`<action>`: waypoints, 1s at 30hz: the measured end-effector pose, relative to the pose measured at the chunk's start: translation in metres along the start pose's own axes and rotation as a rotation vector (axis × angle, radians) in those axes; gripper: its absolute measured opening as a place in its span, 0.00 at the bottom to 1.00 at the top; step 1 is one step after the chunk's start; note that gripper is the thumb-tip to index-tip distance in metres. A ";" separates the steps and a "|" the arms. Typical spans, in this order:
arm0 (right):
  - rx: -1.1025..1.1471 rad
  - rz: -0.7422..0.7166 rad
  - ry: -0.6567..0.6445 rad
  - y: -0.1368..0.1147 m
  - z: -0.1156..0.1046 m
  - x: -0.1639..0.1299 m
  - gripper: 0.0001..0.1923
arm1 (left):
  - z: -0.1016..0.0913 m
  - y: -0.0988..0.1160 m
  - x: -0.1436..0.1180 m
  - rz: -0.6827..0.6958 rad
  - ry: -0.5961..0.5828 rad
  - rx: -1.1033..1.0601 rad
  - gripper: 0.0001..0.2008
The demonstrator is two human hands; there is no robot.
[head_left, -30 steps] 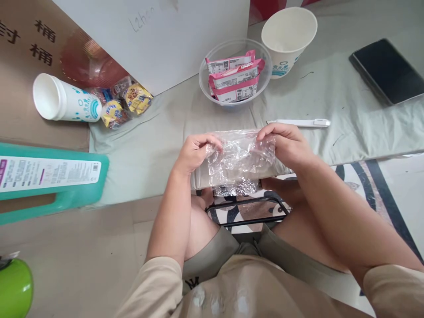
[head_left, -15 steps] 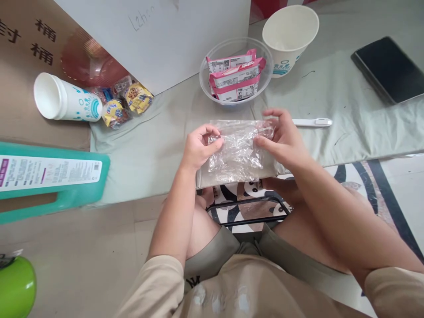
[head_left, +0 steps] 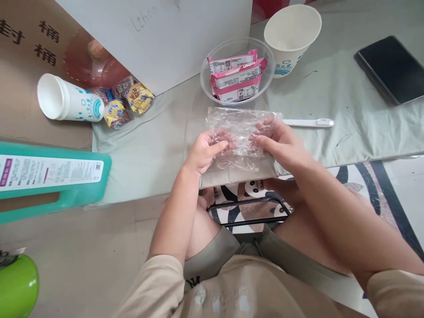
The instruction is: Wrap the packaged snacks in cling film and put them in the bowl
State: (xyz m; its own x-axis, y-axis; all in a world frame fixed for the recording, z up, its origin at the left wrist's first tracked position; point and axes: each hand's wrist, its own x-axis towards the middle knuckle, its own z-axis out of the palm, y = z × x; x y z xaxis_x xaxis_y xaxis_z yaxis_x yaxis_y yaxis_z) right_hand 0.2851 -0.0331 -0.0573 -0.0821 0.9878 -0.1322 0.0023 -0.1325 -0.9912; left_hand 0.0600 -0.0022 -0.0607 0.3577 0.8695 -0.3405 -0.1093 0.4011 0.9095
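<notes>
A crinkled clear plastic bag (head_left: 241,119) is stretched between my two hands, just above the cloth-covered surface's front edge. My left hand (head_left: 209,149) grips its left side, thumb on top and the fingers behind the film. On the other side my right hand (head_left: 281,140) pinches the bag, with the fingers showing through the plastic. Behind the bag is a clear round bowl (head_left: 204,84) with pink-and-white snack packets (head_left: 236,79) in it. Just right of my right hand lies a slim white stick-like tool (head_left: 314,123), its left end hidden.
A paper cup (head_left: 291,39) stands behind the bowl's right side; a dark phone (head_left: 392,68) lies far right. At left are stacked paper cups (head_left: 71,99) on their side, yellow snack packets (head_left: 139,98), a green jug (head_left: 105,170) and a white box (head_left: 185,39).
The bag has shifted away from me, its far edge nearer the bowl. My fingers have gone behind or under the film, and its near edge is folded up.
</notes>
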 end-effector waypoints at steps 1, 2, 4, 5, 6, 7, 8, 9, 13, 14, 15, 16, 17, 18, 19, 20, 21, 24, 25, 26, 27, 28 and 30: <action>-0.017 0.004 -0.027 0.001 0.000 0.000 0.11 | 0.002 0.000 0.000 0.019 0.041 -0.008 0.22; -0.038 0.017 -0.054 0.003 -0.001 0.000 0.10 | 0.003 0.000 0.000 0.031 0.069 -0.012 0.21; -0.062 0.061 -0.097 0.004 -0.002 0.000 0.10 | 0.003 0.000 0.000 0.005 0.079 0.005 0.19; -0.047 0.085 -0.111 0.004 -0.003 0.000 0.10 | 0.001 0.001 0.000 -0.028 0.065 0.020 0.19; -0.014 0.104 -0.123 0.003 -0.003 -0.001 0.09 | 0.000 0.002 -0.001 -0.057 0.043 0.033 0.20; 0.026 0.115 -0.137 0.003 -0.003 -0.001 0.10 | -0.001 0.003 -0.002 -0.075 0.018 0.036 0.20; 0.065 0.111 -0.144 0.002 -0.003 -0.002 0.11 | -0.002 0.003 -0.003 -0.079 -0.009 0.024 0.21; 0.105 0.094 -0.141 0.001 -0.003 -0.002 0.12 | -0.003 0.004 -0.004 -0.070 -0.030 -0.003 0.21; 0.221 0.009 -0.117 0.000 -0.004 -0.002 0.09 | -0.004 0.005 -0.002 -0.023 -0.048 -0.119 0.15; 0.217 0.004 -0.124 0.000 -0.006 -0.002 0.08 | -0.005 0.006 -0.001 -0.021 -0.059 -0.128 0.13; 0.194 0.010 -0.137 0.001 -0.009 -0.001 0.08 | -0.006 0.007 0.001 -0.022 -0.076 -0.134 0.12; 0.161 0.019 -0.149 0.001 -0.011 -0.001 0.09 | -0.006 0.008 0.004 -0.029 -0.099 -0.140 0.13; 0.123 0.022 -0.148 0.002 -0.014 0.000 0.11 | -0.007 0.010 0.006 -0.037 -0.119 -0.145 0.15; 0.081 0.017 -0.140 0.003 -0.016 0.000 0.14 | -0.008 0.011 0.008 -0.049 -0.132 -0.147 0.18; 0.033 0.007 -0.133 0.003 -0.018 0.001 0.17 | -0.009 0.012 0.010 -0.056 -0.138 -0.139 0.21; -0.017 -0.003 -0.132 0.003 -0.019 0.001 0.19 | -0.009 0.013 0.011 -0.056 -0.141 -0.111 0.22; -0.066 -0.009 -0.135 0.003 -0.019 0.001 0.18 | -0.010 0.013 0.011 -0.046 -0.142 -0.067 0.20; -0.097 0.003 -0.101 0.000 -0.015 0.001 0.14 | -0.011 0.010 0.011 0.026 -0.126 0.057 0.15; -0.065 0.019 -0.079 -0.001 -0.014 0.000 0.20 | -0.011 0.009 0.011 0.048 -0.113 0.069 0.17; -0.024 0.035 -0.059 -0.002 -0.012 0.000 0.26 | -0.012 0.008 0.011 0.062 -0.097 0.062 0.20; 0.007 0.056 -0.055 -0.002 -0.011 0.000 0.30 | -0.012 0.006 0.011 0.070 -0.082 0.044 0.24; 0.014 0.080 -0.070 -0.003 -0.011 0.000 0.29 | -0.013 0.006 0.011 0.068 -0.072 0.025 0.28; -0.040 0.111 -0.109 -0.003 -0.010 0.001 0.18 | -0.013 0.005 0.011 0.043 -0.076 -0.002 0.32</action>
State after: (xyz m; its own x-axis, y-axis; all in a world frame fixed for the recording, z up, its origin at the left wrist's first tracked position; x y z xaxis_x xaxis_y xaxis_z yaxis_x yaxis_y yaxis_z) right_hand 0.2954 -0.0305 -0.0542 -0.1867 0.9523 -0.2414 0.0565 -0.2349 -0.9704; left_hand 0.0514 0.0136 -0.0628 0.4221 0.8615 -0.2824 -0.1279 0.3650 0.9222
